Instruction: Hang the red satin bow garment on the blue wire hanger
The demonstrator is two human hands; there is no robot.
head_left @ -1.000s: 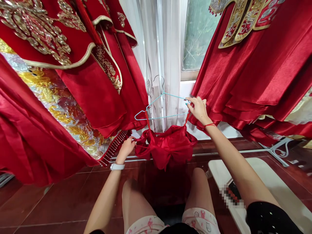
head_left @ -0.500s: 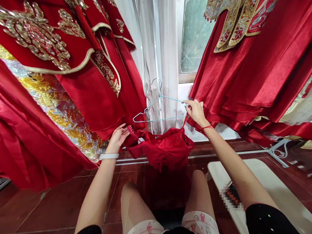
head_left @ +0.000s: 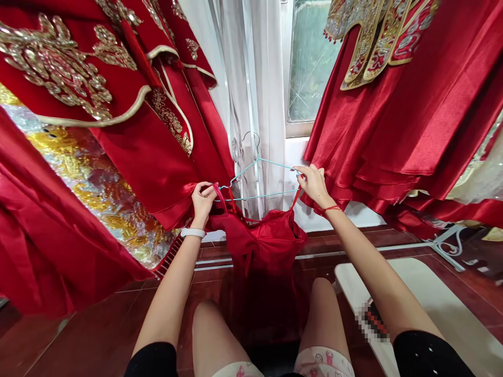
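Pinching left hand (head_left: 203, 201): red strap (head_left: 220, 196), left of centre.
Right hand (head_left: 312, 183): gripping blue hanger (head_left: 258, 159), right of centre.
Dress (head_left: 267, 241): hanging mid-frame.

Dress (head_left: 259, 246) between and below left grip (head_left: 204, 200) and right grip (head_left: 313, 183): red cloth, soft satin sheen. Hanger (head_left: 275, 164) at right grip: thin, smooth, coated-looking wire. Skirt (head_left: 401, 125) right of right grip: glossy, satin-like cloth. Jacket (head_left: 129, 94) up-left of left grip: matt cloth, rough glittering beadwork (head_left: 66, 63). Curtain (head_left: 271, 94) beyond both grips: thin, smooth cloth.
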